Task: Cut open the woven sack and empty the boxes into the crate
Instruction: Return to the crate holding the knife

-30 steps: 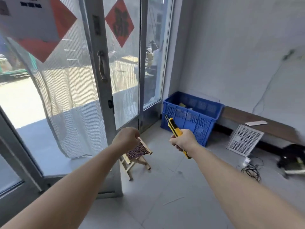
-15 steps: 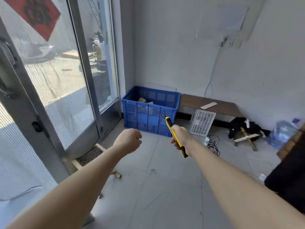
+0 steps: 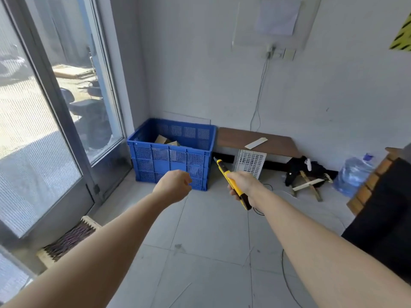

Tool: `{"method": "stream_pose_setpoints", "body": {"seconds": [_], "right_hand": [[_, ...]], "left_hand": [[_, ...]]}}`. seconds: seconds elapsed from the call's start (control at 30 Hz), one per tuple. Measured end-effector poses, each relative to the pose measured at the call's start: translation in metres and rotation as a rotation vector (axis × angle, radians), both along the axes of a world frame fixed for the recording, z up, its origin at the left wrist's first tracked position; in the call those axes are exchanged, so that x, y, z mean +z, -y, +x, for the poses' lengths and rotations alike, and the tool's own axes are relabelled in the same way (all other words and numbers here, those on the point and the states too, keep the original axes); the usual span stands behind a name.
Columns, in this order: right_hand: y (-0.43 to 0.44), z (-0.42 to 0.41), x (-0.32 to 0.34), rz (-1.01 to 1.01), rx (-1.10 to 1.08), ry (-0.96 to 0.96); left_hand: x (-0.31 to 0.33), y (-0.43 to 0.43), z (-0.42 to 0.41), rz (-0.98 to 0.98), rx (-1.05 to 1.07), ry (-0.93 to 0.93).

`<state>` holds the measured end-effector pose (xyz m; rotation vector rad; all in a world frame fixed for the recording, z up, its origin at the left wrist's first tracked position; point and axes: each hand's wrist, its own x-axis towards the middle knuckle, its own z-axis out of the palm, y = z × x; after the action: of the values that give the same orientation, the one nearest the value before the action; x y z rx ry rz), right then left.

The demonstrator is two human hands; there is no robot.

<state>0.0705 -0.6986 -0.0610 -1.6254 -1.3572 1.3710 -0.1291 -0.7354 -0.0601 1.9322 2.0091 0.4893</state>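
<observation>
My right hand grips a yellow utility knife, its tip pointing up and away from me. My left hand is curled into a fist with nothing in it. Beyond both hands, the blue crate stands in the corner, with cardboard boxes showing inside.

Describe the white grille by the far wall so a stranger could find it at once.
Start at the blue crate in the corner beside the glass door. Right of it a low brown shelf runs along the wall, and the grille stands tilted against its front. It is the only white gridded panel there.
</observation>
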Motion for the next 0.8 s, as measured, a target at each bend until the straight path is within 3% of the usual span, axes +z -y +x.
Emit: {"method": "stream_pose_setpoints", "body": {"seconds": [0.3, 0.8], "right_hand": [[-0.112, 0.046, -0.009, -0.034, -0.062, 0.047], [-0.344, 0.050, -0.006, -0.037, -0.122, 0.073]], "left_hand": [[-0.015, -0.121, 0.033, -0.065, -0.043, 0.001], [-0.020, -0.367, 0.036, -0.079, -0.146, 0.008]]}}
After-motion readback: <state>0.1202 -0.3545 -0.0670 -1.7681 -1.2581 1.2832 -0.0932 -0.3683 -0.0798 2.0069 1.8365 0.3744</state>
